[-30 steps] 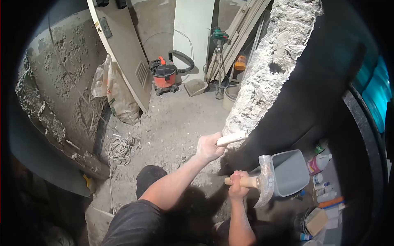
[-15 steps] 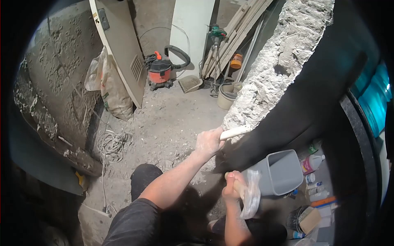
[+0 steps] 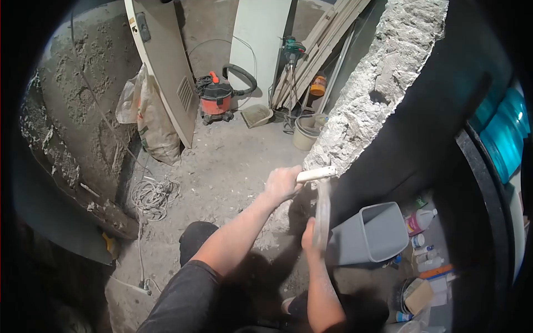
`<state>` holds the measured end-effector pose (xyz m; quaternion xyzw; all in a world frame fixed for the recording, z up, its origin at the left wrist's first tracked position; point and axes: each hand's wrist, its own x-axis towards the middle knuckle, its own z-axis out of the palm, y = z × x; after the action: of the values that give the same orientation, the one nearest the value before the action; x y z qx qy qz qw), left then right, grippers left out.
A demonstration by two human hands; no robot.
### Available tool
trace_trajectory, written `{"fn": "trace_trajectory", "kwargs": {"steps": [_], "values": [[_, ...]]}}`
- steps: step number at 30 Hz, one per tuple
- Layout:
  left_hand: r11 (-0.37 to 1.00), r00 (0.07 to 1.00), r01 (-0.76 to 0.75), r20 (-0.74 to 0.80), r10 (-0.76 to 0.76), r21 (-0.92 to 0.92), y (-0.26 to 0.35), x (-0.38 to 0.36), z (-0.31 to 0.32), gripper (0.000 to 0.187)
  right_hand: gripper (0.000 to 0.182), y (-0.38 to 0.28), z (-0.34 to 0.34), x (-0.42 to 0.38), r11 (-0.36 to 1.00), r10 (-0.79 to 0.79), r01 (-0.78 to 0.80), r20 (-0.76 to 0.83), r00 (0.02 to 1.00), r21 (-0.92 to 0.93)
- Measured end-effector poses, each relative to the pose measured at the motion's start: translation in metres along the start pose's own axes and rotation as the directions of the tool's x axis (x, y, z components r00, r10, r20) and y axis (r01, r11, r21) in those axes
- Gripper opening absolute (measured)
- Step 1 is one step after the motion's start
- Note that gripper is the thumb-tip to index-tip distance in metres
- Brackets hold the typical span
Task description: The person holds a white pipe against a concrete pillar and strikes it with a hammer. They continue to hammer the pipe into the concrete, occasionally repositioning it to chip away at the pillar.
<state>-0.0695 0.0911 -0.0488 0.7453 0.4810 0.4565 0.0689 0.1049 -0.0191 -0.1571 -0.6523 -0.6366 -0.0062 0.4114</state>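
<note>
My left hand (image 3: 282, 183) is closed around a pale, dusty bar that looks like a chisel (image 3: 316, 174). Its right end sticks out past my fist, level with the lower end of the rough broken wall edge (image 3: 355, 119). Below it, my right hand (image 3: 308, 236) grips a mallet (image 3: 322, 213) with a head wrapped in clear plastic. Motion smears the mallet, which stands nearly upright with its top close under the chisel's free end. My fingers hide most of the mallet's handle.
A grey bin (image 3: 383, 233) stands right of my right hand, beside several bottles (image 3: 422, 221). Further off are a red-black vacuum cleaner (image 3: 215, 100), a dustpan (image 3: 257, 115), a bucket (image 3: 305, 136) and leaning boards (image 3: 319, 53). Coiled cable (image 3: 154, 197) lies on the rubble-strewn floor at left.
My right hand has swung the mallet upward, from beside the grey bin to just under the chisel's end. My left hand keeps its hold, nearly in place.
</note>
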Motion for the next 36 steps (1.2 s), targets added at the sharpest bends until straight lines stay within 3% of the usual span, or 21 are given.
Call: {"fn": "trace_trajectory", "kwargs": {"steps": [2,4,5,6,8,9,10,12,13,16,20,22,25,26,28,29,30,32,34,35,36], "values": [[1.0,1.0,-0.01,0.011,0.01,0.017,-0.006,0.003,0.002,0.014,0.034,0.008,0.005,-0.004,0.922,-0.306,0.223,-0.246,0.92,-0.316],[0.999,0.999,-0.015,0.036,0.016,-0.04,-0.006,0.004,-0.002,0.014,0.031,-0.006,0.005,-0.015,0.871,0.203,-0.137,-0.091,0.975,0.472],[1.0,0.998,-0.002,0.065,0.003,-0.014,-0.007,0.005,-0.001,0.014,0.021,0.002,-0.011,-0.013,0.958,-0.191,0.234,-0.239,0.952,0.166],[1.0,0.998,0.004,0.063,-0.003,-0.017,-0.008,0.005,-0.002,0.014,0.024,0.002,-0.013,-0.013,0.807,0.162,-0.138,0.009,0.987,0.574],[1.0,0.998,-0.006,0.069,0.007,-0.022,-0.009,0.006,-0.003,0.014,0.027,-0.008,-0.027,0.004,0.926,-0.158,0.233,-0.254,0.954,0.297],[1.0,0.997,-0.004,0.071,0.006,-0.029,-0.01,0.007,-0.001,0.014,0.025,0.019,-0.011,0.003,0.906,-0.079,0.138,-0.16,0.984,0.401],[1.0,0.997,0.004,0.076,-0.003,-0.014,-0.011,0.005,0.001,0.015,0.021,0.008,-0.015,0.009,0.745,0.261,-0.253,0.079,0.962,0.617],[1.0,0.997,0.0,0.074,0.0,0.0,-0.008,0.003,0.004,0.017,0.023,-0.02,-0.029,0.032,0.953,-0.296,0.302,-0.167,0.941,0.012],[1.0,0.996,0.025,0.089,-0.026,0.015,-0.006,0.003,0.002,0.017,0.031,-0.006,-0.023,0.026,0.938,-0.342,0.321,-0.185,0.921,-0.133],[0.998,0.994,0.062,0.091,-0.063,0.022,-0.008,0.003,0.002,0.018,0.037,-0.013,-0.022,0.01,0.947,0.051,0.005,-0.165,0.985,0.322],[0.996,0.993,0.078,0.089,-0.081,0.034,-0.009,0.005,0.005,0.018,0.037,0.012,-0.007,0.021,0.949,-0.051,0.065,-0.056,0.997,0.307],[0.996,0.995,0.076,0.059,-0.078,0.039,-0.006,0.007,0.005,0.018,0.033,-0.013,-0.021,0.031,0.94,-0.326,0.338,-0.195,0.925,0.032],[0.997,0.995,0.081,0.056,-0.082,0.016,-0.005,0.005,0.005,0.018,0.025,-0.023,-0.033,0.02,0.878,-0.241,0.333,-0.283,0.928,0.343],[0.997,0.995,0.077,0.067,-0.078,0.017,-0.004,0.005,0.006,0.018,0.021,0.025,-0.012,0.002,0.727,0.202,-0.219,0.102,0.974,0.651],[0.989,0.986,0.131,0.095,-0.138,0.069,0.001,0.006,0.005,0.018,0.024,0.052,-0.009,0.015,0.522,0.142,-0.393,0.378,0.915,0.757],[0.987,0.983,0.144,0.101,-0.151,0.073,0.0,0.006,0.007,0.019,0.025,0.044,0.002,0.02,0.949,-0.027,0.017,0.025,0.999,0.315],[0.988,0.984,0.134,0.106,-0.141,0.071,0.001,0.004,0.009,0.019,0.027,0.035,0.011,0.024,0.879,-0.376,0.303,-0.145,0.915,-0.367],[0.988,0.986,0.146,0.078,-0.149,0.052,-0.001,0.006,0.01,0.019,0.031,0.021,0.004,0.025,0.887,-0.373,0.289,-0.191,0.908,-0.359],[0.992,0.989,0.122,0.082,-0.125,0.037,-0.003,0.005,0.012,0.019,0.024,0.021,-0.001,0.011,0.949,0.016,0.036,-0.163,0.987,0.313],[0.989,0.985,0.137,0.102,-0.142,0.055,-0.002,0.006,0.012,0.02,0.023,0.035,-0.003,0.009,0.76,0.196,-0.154,0.003,0.981,0.632],[0.985,0.98,0.151,0.12,-0.16,0.079,-0.002,0.007,0.011,0.02,0.012,0.035,-0.013,0.016,0.705,0.248,-0.325,0.209,0.946,0.631]]}}
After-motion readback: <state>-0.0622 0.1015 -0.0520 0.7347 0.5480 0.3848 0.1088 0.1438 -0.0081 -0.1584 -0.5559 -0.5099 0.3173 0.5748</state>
